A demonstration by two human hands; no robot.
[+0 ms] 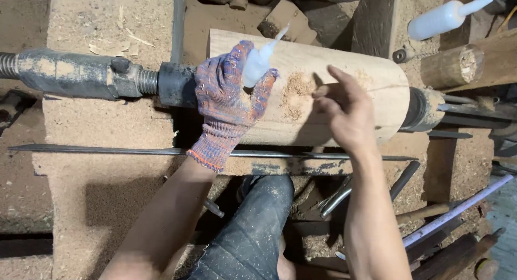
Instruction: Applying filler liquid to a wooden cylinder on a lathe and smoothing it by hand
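Note:
A pale wooden log (pixel 377 89) lies clamped sideways in a lathe. My left hand (pixel 226 102), in a blue and orange knit glove, grips a small white squeeze bottle (pixel 257 62) with its nozzle pointing up and right. A patch of sawdust (pixel 295 91) sits on the log's top. My right hand (pixel 347 110) is bare, held over the log just right of the sawdust, fingers apart and index finger pointing up, holding nothing.
The lathe's grey shaft and threaded spindle (pixel 81 75) run in from the left. A long metal tool rest bar (pixel 107 149) lies in front of the log. Another white squeeze bottle (pixel 441 19) lies top right. Turning tools (pixel 452 215) lie lower right. Sawdust covers everything.

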